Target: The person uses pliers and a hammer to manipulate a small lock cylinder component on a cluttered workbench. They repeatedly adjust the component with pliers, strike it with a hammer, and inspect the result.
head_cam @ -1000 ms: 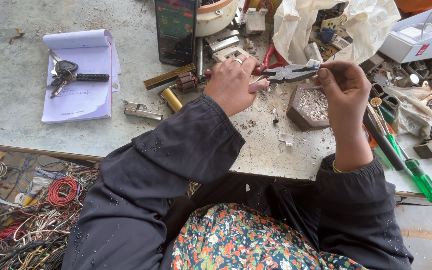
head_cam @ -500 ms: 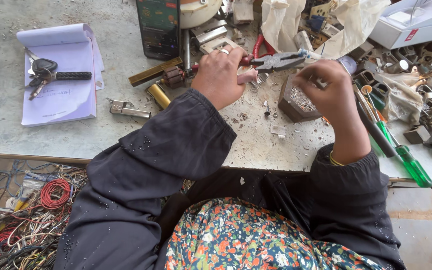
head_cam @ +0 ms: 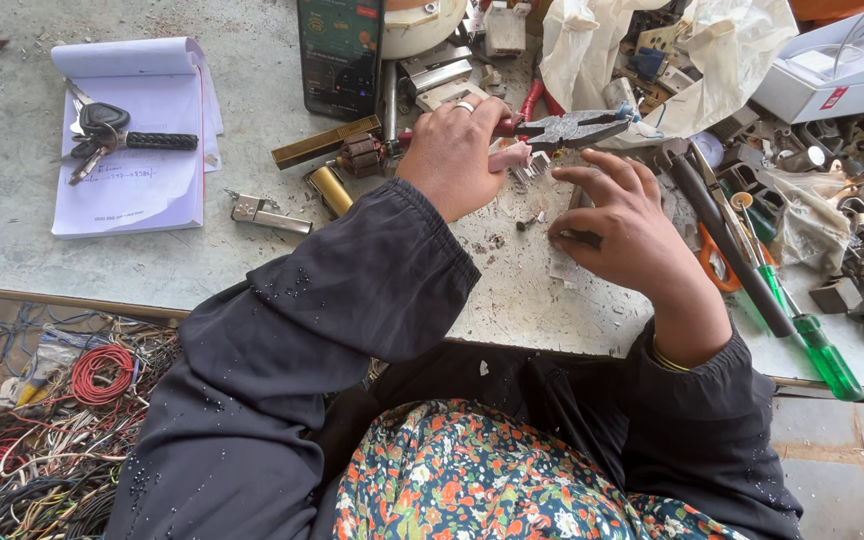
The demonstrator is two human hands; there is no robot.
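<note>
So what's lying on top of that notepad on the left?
On the notepad lies a bunch of keys with a black ribbed fob. Handwriting shows below them; whatever is written beneath the keys is covered.

We took this for a small repair workshop — the worn grey bench (head_cam: 252,250) was littered with metal parts, screwdrivers (head_cam: 802,330) and pliers (head_cam: 562,128). Tangled red and white scrap wires (head_cam: 42,430) were heaped below its edge, and a plastic bag (head_cam: 712,60) of salvaged components sat at the back — beside a notepad (head_cam: 137,150) with keys (head_cam: 102,125) on it.
</note>
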